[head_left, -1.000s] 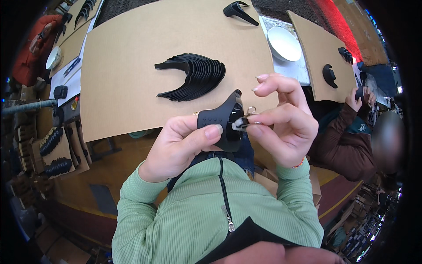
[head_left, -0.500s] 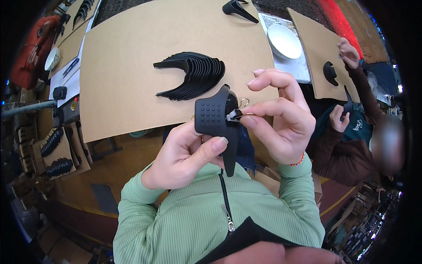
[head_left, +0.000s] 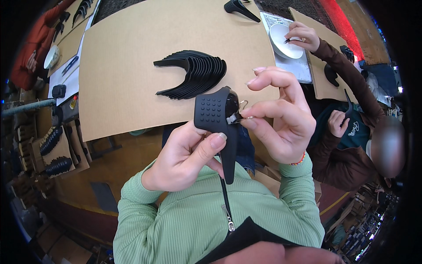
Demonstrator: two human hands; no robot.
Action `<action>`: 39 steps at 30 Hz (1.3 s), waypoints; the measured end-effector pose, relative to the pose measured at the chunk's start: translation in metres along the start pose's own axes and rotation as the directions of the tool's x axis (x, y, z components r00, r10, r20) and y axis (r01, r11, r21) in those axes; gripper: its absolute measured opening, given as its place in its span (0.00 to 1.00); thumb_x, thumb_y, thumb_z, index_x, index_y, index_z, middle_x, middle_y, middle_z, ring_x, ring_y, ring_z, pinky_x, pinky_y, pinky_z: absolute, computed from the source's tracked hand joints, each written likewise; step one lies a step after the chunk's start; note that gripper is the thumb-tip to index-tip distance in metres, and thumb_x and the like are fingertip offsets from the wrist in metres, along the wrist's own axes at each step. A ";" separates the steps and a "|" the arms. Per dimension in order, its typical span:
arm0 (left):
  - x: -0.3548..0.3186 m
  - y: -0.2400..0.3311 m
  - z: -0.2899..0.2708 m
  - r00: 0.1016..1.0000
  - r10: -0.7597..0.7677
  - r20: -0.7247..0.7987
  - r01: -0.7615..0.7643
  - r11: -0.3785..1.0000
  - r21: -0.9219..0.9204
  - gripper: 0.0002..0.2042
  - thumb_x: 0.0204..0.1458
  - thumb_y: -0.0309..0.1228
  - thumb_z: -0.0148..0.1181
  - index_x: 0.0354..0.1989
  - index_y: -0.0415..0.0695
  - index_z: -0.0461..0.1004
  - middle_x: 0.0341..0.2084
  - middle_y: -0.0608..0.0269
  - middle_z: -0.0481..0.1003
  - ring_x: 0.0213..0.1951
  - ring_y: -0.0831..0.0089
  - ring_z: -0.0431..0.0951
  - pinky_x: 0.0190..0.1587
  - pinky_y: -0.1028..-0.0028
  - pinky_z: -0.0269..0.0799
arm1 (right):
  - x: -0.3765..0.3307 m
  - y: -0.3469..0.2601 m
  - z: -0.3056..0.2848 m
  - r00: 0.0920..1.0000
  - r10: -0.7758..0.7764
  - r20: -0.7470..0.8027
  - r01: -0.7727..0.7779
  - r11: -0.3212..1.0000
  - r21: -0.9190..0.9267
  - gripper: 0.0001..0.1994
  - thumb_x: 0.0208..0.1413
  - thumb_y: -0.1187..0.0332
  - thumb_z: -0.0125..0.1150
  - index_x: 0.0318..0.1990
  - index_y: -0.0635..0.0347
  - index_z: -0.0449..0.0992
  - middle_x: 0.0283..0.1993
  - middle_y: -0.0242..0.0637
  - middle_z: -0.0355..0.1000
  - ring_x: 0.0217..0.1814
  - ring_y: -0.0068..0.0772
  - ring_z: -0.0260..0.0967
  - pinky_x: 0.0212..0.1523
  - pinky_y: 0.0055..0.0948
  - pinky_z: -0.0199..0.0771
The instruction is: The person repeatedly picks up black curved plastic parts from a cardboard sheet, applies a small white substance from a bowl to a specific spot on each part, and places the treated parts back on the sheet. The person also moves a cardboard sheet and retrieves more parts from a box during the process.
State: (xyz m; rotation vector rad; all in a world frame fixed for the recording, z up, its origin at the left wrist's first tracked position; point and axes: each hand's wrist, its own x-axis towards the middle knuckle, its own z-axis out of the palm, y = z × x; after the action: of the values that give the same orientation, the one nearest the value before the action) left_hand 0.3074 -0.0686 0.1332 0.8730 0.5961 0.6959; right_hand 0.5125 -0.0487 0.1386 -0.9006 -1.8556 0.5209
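Note:
My left hand (head_left: 184, 154) grips a curved black rubber-like piece (head_left: 211, 110) with rows of small round bumps and a tapering arm that points down. Between thumb and index finger, my right hand (head_left: 281, 123) pinches a small black binder clip (head_left: 238, 116) with wire handles. A bit of white material (head_left: 231, 119) sits in the clip's jaws, against the glossy inner face of the black piece. The other fingers of that hand are raised and curled. Beyond my hands, a fanned stack of similar curved black pieces (head_left: 202, 72) lies on the cardboard sheet (head_left: 118, 83).
Another black piece (head_left: 241, 9) lies at the sheet's far edge. On the right, a co-worker's hand (head_left: 305, 37) is over a white bowl (head_left: 279, 37), and their other hand (head_left: 338, 123) holds a black part. A second person in red (head_left: 30, 53) is at far left.
The black piece in my left hand has tilted slightly, its arm swinging lower. My right hand keeps the clip against it. The co-worker's hand has moved left to the white bowl.

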 end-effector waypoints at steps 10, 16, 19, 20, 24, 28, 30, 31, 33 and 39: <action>0.000 0.003 -0.001 1.000 -0.028 0.000 0.028 1.000 -0.014 0.17 0.61 0.32 0.44 0.52 0.31 0.61 0.39 0.53 0.72 0.32 0.69 0.79 0.27 0.72 0.81 | 0.000 0.001 -0.001 0.998 -0.002 0.064 0.001 1.000 0.024 0.09 0.36 0.75 0.69 0.29 0.62 0.78 0.45 0.49 0.66 0.52 0.46 0.63 0.60 0.51 0.56; 0.000 0.003 -0.001 1.000 -0.018 0.005 0.019 0.999 -0.041 0.16 0.62 0.32 0.43 0.52 0.32 0.61 0.39 0.53 0.72 0.33 0.70 0.78 0.27 0.74 0.81 | 0.000 0.001 -0.001 0.997 -0.016 0.073 0.015 1.000 0.010 0.09 0.36 0.73 0.69 0.29 0.62 0.78 0.45 0.49 0.66 0.53 0.47 0.62 0.59 0.51 0.56; 0.000 0.004 -0.003 1.000 -0.004 0.008 0.005 0.998 -0.061 0.15 0.63 0.31 0.42 0.52 0.34 0.61 0.38 0.56 0.72 0.35 0.73 0.77 0.30 0.75 0.80 | 0.000 0.000 0.000 0.997 -0.022 0.076 0.021 1.000 0.009 0.09 0.36 0.71 0.69 0.28 0.62 0.79 0.45 0.48 0.67 0.53 0.47 0.62 0.59 0.51 0.57; 0.000 0.003 -0.003 1.000 -0.001 -0.007 0.001 0.998 -0.065 0.15 0.63 0.31 0.42 0.52 0.34 0.61 0.38 0.56 0.72 0.35 0.73 0.77 0.30 0.75 0.81 | 0.000 0.000 0.000 0.997 -0.021 0.076 0.020 1.000 0.011 0.09 0.36 0.71 0.69 0.28 0.61 0.79 0.45 0.48 0.67 0.53 0.47 0.62 0.59 0.50 0.57; 0.000 0.003 -0.002 1.000 0.008 -0.024 -0.010 0.996 -0.084 0.14 0.63 0.31 0.42 0.51 0.34 0.62 0.38 0.57 0.72 0.36 0.74 0.76 0.30 0.76 0.81 | -0.001 -0.002 0.001 0.997 -0.021 0.071 0.020 1.000 0.009 0.09 0.36 0.71 0.69 0.28 0.61 0.79 0.45 0.48 0.67 0.53 0.47 0.61 0.58 0.50 0.57; 0.000 0.002 -0.002 1.000 0.011 -0.027 -0.013 0.995 -0.102 0.14 0.63 0.31 0.42 0.51 0.34 0.62 0.38 0.57 0.72 0.36 0.75 0.77 0.30 0.76 0.81 | -0.001 -0.002 0.001 0.997 -0.035 0.072 0.035 0.999 -0.004 0.09 0.36 0.70 0.69 0.28 0.61 0.79 0.44 0.48 0.67 0.53 0.46 0.62 0.58 0.50 0.57; 0.000 0.002 -0.001 0.999 0.016 -0.031 -0.019 0.994 -0.108 0.13 0.63 0.30 0.41 0.51 0.34 0.62 0.37 0.57 0.72 0.35 0.75 0.77 0.30 0.76 0.81 | -0.001 -0.003 0.001 0.997 -0.047 0.054 0.048 0.999 -0.018 0.09 0.32 0.73 0.69 0.27 0.60 0.78 0.44 0.44 0.69 0.50 0.46 0.63 0.53 0.44 0.63; 0.000 0.001 -0.002 0.999 0.014 -0.033 -0.017 0.993 -0.113 0.13 0.63 0.30 0.41 0.51 0.34 0.62 0.37 0.57 0.72 0.35 0.74 0.77 0.30 0.76 0.81 | -0.001 -0.003 0.002 0.998 -0.053 0.045 0.055 0.998 -0.023 0.10 0.31 0.74 0.68 0.27 0.60 0.78 0.43 0.43 0.70 0.49 0.46 0.64 0.50 0.41 0.66; 0.000 0.001 -0.002 0.999 0.021 -0.031 -0.025 0.993 -0.119 0.13 0.63 0.30 0.41 0.50 0.34 0.62 0.37 0.57 0.72 0.35 0.74 0.77 0.30 0.76 0.81 | -0.001 -0.004 0.003 0.997 -0.056 0.044 0.057 0.998 -0.027 0.10 0.30 0.74 0.68 0.26 0.60 0.78 0.43 0.43 0.70 0.49 0.46 0.64 0.50 0.40 0.66; 0.000 0.000 0.001 0.993 0.048 -0.111 -0.060 0.993 -0.104 0.12 0.63 0.29 0.41 0.50 0.34 0.62 0.36 0.57 0.72 0.34 0.73 0.78 0.30 0.75 0.80 | -0.003 -0.008 0.003 0.997 -0.067 0.049 0.069 0.996 -0.054 0.11 0.29 0.74 0.68 0.26 0.59 0.78 0.42 0.43 0.70 0.49 0.46 0.64 0.50 0.41 0.66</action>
State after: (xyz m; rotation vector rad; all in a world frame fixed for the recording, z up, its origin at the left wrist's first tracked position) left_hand 0.3082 -0.0693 0.1339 0.7572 0.6275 0.8209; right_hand 0.5082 -0.0555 0.1410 -0.8653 -1.9450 0.4534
